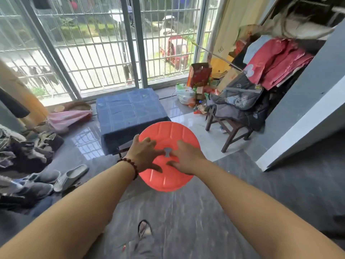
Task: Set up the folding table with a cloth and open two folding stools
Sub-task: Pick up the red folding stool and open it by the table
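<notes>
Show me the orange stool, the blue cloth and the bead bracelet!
orange stool (168, 134): head view, bare top of its round seat.
blue cloth (128, 109): head view, flat middle of its top.
bead bracelet (133, 165): head view, beads on top of the wrist.

Bare forearms, a bead bracelet.
Round, dark red-brown beads circle the wrist behind the left hand. Lower down, a grey trouser leg ends in a dark shoe with a pale patterned top, blurred.
</notes>
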A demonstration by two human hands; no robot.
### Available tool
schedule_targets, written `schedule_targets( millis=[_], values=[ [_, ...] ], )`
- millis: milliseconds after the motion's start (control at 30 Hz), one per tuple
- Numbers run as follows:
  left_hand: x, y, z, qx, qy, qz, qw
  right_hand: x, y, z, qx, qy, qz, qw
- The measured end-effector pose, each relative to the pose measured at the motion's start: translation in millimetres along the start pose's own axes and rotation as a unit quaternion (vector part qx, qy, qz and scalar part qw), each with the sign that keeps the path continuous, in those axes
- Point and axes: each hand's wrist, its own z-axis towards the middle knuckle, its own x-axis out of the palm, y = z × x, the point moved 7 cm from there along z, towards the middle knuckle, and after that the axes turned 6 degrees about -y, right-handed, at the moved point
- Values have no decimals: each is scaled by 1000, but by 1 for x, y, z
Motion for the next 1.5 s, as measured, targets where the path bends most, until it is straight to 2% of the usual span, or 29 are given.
schedule_targets(
  millis=[167,400,567,700,800,967,1333,1500],
  values=[
    [9,53,64,20,-12,6,1000,-7,-16,79,14,-3,-2,1000],
    [-2,141,157,22,-53,-11,998,-54,-37,198,31,-24,-29,999],
    [-14,183,207,62,-67,40,995,-70,-50,254,53,-54,1,997],
    [-13,189,250,95,-117,51,987,-70,-79,277,70,-50,21,996],
    [-11,179,289,133,-76,48,987,-71,-109,294,83,-42,19,995],
    [-10,179,366,132,-45,25,990,-74,-173,337,108,-30,22,993],
    [-53,208,566,106,-57,29,992,-144,-319,464,93,-57,22,994],
    [-56,209,625,103,-38,41,993,-148,-365,506,98,-48,44,993]
  ],
)
